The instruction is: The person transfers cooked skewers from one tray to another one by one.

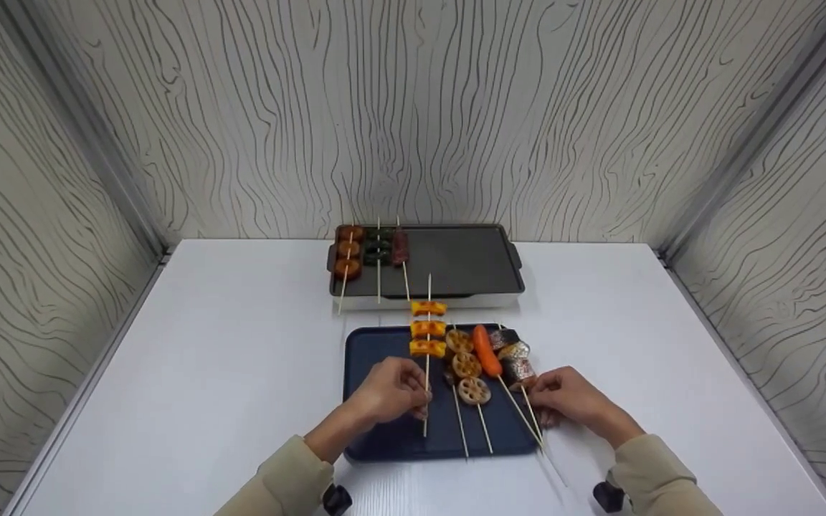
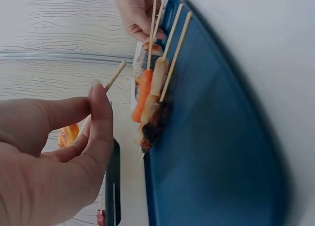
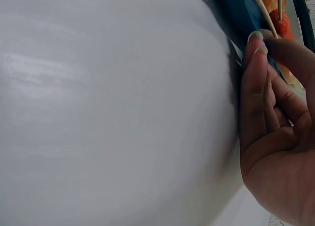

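Note:
My left hand (image 1: pixel 390 390) pinches the bare stick of a skewer (image 1: pixel 428 328) with three browned yellow pieces. This skewer points toward the griddle and overlaps the tray's far edge in the head view. In the left wrist view, thumb and fingertips meet on its stick (image 2: pixel 115 74). My right hand (image 1: pixel 572 398) pinches the right rim of the blue tray (image 1: pixel 384 443), close beside a fish skewer (image 1: pixel 517 362). Also on the tray lie a lotus root skewer (image 1: pixel 466 365), an orange sausage skewer (image 1: pixel 486 351) and a dark brown skewer (image 2: pixel 155 125), partly hidden behind the lotus root.
Behind the tray stands a dark griddle (image 1: pixel 456 261) with a raised rim. Along its left side lie a skewer of round brown slices (image 1: pixel 348 249), a dark green one (image 1: pixel 378 246) and a dark red one (image 1: pixel 400 247). Patterned panels (image 1: pixel 413 115) enclose the white table (image 1: pixel 241 344).

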`<state>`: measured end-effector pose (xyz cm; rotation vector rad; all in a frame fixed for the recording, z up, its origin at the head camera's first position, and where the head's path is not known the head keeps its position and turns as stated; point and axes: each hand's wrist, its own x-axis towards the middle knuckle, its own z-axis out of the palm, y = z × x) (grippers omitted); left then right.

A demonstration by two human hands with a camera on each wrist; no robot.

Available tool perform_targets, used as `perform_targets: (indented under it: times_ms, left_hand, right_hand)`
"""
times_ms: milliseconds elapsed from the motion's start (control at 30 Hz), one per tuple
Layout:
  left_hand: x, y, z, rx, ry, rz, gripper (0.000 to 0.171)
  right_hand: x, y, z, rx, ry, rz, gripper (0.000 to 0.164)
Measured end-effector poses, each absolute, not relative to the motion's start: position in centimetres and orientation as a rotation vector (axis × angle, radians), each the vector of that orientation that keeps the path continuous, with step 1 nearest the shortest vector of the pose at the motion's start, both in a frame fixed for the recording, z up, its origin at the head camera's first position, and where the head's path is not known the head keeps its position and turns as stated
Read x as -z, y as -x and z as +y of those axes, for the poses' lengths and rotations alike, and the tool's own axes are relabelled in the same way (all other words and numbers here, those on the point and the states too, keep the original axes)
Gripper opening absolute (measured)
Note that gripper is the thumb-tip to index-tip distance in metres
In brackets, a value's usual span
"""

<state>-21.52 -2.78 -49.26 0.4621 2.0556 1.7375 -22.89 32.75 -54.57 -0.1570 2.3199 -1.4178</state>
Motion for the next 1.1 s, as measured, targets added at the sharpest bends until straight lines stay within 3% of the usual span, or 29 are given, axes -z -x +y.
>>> perform_targets:
  times_ms: [400,1100]
  left_hand:
    - [52.1,20.1,-2.6,-1.706,-0.359,2.047,0.007]
    - [53.5,20.2,-1.9,-1.686,-0.248,2.074,0.005]
  right_hand:
    - [54.5,22.8,32.7,1.443,0.131,2.301,0.016]
    - [54.9,22.8,32.8,1.486,0.149,2.283,0.015]
